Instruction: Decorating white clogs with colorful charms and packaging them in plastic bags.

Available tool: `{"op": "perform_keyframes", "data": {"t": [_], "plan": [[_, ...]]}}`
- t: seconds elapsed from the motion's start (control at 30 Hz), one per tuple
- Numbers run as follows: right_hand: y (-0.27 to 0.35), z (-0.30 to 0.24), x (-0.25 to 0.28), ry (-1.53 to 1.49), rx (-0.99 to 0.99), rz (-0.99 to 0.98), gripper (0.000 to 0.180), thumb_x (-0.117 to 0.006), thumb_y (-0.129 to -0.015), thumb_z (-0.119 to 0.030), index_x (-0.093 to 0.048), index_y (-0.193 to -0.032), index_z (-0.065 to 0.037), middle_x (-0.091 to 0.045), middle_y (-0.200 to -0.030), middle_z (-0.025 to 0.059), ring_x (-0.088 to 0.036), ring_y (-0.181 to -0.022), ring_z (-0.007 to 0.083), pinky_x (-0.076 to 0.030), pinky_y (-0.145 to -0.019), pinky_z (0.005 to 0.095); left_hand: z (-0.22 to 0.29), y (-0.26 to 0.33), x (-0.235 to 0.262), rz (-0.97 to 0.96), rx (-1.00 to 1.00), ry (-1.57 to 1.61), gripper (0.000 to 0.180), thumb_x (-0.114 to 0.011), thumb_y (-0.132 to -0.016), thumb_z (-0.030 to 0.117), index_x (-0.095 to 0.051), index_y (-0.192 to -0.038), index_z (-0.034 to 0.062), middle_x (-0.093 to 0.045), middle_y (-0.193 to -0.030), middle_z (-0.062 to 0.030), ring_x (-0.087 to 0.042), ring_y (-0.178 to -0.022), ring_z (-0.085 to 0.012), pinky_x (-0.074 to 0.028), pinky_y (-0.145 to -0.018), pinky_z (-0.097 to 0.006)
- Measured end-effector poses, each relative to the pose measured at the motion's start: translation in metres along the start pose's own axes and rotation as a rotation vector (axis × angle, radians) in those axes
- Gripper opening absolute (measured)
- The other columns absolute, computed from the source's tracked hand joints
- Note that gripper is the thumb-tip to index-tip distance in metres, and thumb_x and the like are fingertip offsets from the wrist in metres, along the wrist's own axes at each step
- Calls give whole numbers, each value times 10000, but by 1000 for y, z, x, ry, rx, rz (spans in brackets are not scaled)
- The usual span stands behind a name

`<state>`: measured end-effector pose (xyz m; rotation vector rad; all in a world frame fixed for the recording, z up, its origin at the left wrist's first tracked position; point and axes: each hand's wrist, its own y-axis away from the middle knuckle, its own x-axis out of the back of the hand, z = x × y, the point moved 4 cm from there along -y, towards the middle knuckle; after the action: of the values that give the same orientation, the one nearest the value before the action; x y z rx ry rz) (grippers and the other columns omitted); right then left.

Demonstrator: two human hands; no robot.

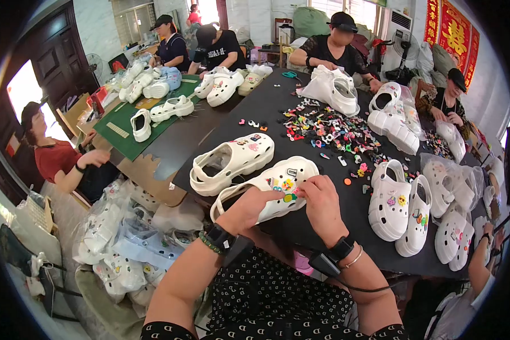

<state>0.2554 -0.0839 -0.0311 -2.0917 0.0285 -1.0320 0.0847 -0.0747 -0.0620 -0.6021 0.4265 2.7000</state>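
Note:
A white clog (272,185) with holes in its upper lies tilted at the table's near edge, and several colourful shoe charms (287,185) are set in its toe. My left hand (247,208) grips its near side, the thumb lying by the charms. Pressed together, the fingertips of my right hand (323,207) touch the upper beside those charms; what they pinch, if anything, is hidden. Just beyond lies a second white clog (235,161) with a few charms on it.
Loose charms (337,133) are heaped mid-table. Decorated white clogs (390,201) stand at right, with bagged clogs beyond them. A green mat (119,133) bearing more clogs is at far left. Bagged shoes (119,238) pile up below the left edge. Several people sit around the tables.

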Motion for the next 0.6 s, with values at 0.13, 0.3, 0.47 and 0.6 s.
{"op": "perform_keyframes", "data": {"t": [0.13, 0.3, 0.47, 0.6], "plan": [[2, -6, 0, -20, 34, 26, 181, -630, -757, 8, -682, -924, -39, -606, -902, 101, -588, -876, 295, -484, -796, 388, -2, -4, 5, 11, -26, 9, 386, -655, -869, 38, -565, -1237, -31, -648, -1181, -133, -671, -1004, -235, -553, -865, -354], [5, 15, -6, -319, -223, -68, 197, -667, -753, 37, -677, -933, -42, -612, -987, 112, -582, -980, 318, -476, -865, 392, 0, -3, 2, -24, -19, 10, 434, -653, -868, 28, -527, -1280, -25, -639, -1203, -129, -665, -1021, -231, -551, -872, -354], [-2, 31, 3, -157, -222, 8, 632, -805, -653, -15, -551, -1227, -89, -489, -1274, 177, -453, -1233, 364, -397, -1021, 421, -3, -1, 1, -29, -27, 6, 450, -653, -868, 39, -520, -1295, -9, -637, -1200, -121, -664, -1007, -214, -551, -857, -334], [-12, 35, 3, -384, -368, -142, 870, -781, -682, 17, -315, -1415, -37, -428, -1387, 205, -382, -1334, 381, -340, -1114, 422, -7, 0, -3, -40, -52, -28, 452, -643, -877, 48, -514, -1307, 2, -633, -1202, -104, -652, -1017, -195, -549, -844, -316]]}}
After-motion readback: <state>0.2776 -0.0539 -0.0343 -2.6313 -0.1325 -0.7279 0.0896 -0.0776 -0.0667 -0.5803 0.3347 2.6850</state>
